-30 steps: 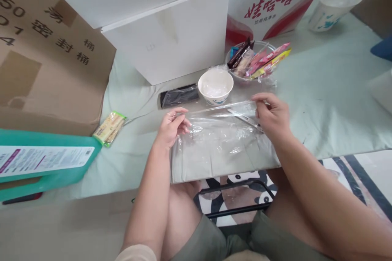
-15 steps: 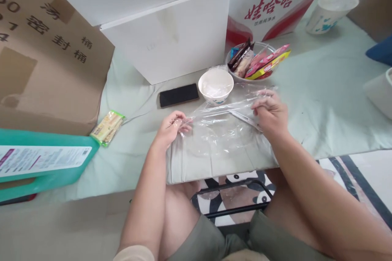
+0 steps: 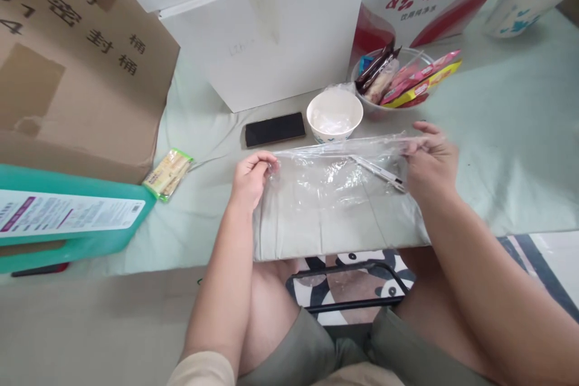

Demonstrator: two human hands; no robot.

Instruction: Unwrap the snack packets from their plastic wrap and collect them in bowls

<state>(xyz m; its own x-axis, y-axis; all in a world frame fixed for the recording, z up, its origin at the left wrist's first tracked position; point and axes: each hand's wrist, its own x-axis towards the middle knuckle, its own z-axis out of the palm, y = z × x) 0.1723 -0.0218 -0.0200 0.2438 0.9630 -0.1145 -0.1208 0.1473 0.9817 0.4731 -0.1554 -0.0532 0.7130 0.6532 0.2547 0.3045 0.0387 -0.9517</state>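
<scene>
It looks like a home, with a cloth-covered table, snack bowl and panda-print mat.

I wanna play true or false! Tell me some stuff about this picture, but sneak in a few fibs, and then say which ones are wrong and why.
1. The left hand and the right hand both hold the clear plastic. True.
2. The phone is to the right of the white bowl. False: the black phone lies to the left of the white bowl.
3. The slim white tool is closer to the right hand than to the left hand. True.
4. The pile of colourful snacks is in a brown box. False: the colourful snacks are in a clear bowl.
5. A green-edged packet lies near the brown carton. True.
</scene>
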